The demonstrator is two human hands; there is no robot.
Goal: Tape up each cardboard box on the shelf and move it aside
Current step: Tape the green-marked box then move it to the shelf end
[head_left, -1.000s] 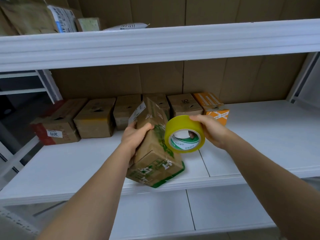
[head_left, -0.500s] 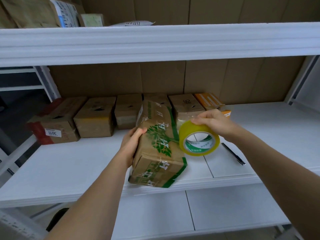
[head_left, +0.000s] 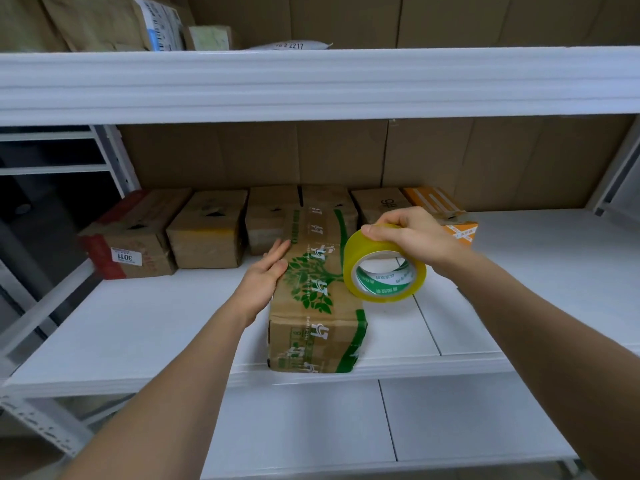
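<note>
A green-printed cardboard box (head_left: 313, 292) is laid flat at the front edge of the white shelf (head_left: 138, 327), its long top face turned upward. No fresh strip of tape can be made out on that face, so this box is judged not yet sealed. Its left side is steadied by the left hand (head_left: 265, 275), whose fingers are held straight against the cardboard. The yellow tape roll (head_left: 382, 268) is gripped by the right hand (head_left: 412, 237) just above the box's right edge; whether the roll touches the box cannot be told. Behind, a row of boxes (head_left: 207, 233) is seen along the shelf's back; their state of sealing cannot be told.
</note>
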